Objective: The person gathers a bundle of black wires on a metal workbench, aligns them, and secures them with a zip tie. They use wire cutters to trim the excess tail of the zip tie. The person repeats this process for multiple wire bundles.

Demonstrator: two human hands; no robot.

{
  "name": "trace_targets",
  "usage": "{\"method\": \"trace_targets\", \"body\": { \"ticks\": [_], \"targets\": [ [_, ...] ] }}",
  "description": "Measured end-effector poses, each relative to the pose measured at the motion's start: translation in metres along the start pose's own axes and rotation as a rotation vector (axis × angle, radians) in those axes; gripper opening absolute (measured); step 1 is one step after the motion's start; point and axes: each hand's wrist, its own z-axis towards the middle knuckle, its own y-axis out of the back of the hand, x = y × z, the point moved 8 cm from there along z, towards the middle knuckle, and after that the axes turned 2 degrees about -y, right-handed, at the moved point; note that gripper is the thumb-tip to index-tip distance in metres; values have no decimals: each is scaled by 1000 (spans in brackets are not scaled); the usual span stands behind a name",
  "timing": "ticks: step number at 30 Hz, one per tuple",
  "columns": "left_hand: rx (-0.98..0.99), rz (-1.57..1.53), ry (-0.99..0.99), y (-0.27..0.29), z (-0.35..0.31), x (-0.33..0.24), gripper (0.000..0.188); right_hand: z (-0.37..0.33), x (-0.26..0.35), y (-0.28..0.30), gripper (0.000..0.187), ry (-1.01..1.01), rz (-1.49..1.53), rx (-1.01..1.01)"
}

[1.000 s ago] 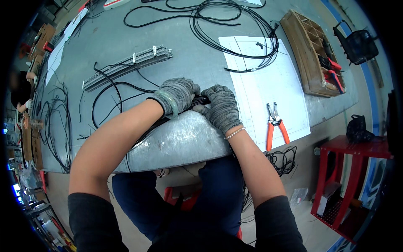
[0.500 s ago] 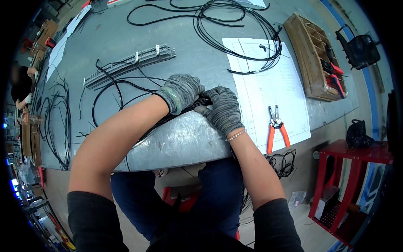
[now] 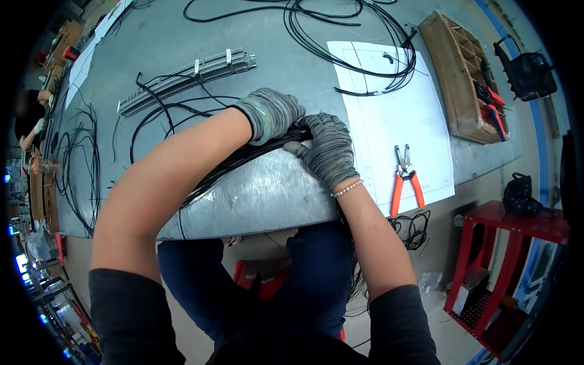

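Observation:
Grey knit gloves cover both hands, which meet over a bundle of black cables [image 3: 234,159] near the table's front edge. My left hand [image 3: 272,115] is closed at the bundle's right end, its fingertips turned away. Right beside it, my right hand [image 3: 326,149] curls its fingers round the same end, with the thumb below. What lies between the fingertips is hidden. From the bundle, cables run left under my left forearm and loop on the table [image 3: 146,125]. Behind them lies a grey terminal block strip [image 3: 188,79].
Wire strippers [image 3: 404,179] with orange handles rest on a printed sheet [image 3: 395,134] at the right. Beyond are a cable coil [image 3: 340,61] and a wooden tool box [image 3: 459,79]. Loose wires [image 3: 79,164] lie at the left; a co-worker's gloved hand [image 3: 40,126] shows farther off. A red cart [image 3: 505,225] stands right.
The table and its things sit slightly higher in the picture. Both hands stay together at the cable bundle's end, with only small shifts of the fingers.

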Motion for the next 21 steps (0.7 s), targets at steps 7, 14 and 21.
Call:
{"method": "trace_targets", "body": {
  "ticks": [7,14,21],
  "targets": [
    [63,-133,16,-3,-3,2,30,0,-1,-1,48,-13,-56,12],
    [80,11,-9,-2,1,-6,29,1,-2,-3,48,-34,-30,68],
    [-126,78,1,1,1,-3,30,1,2,-2,51,-7,-78,45]
  ]
}}
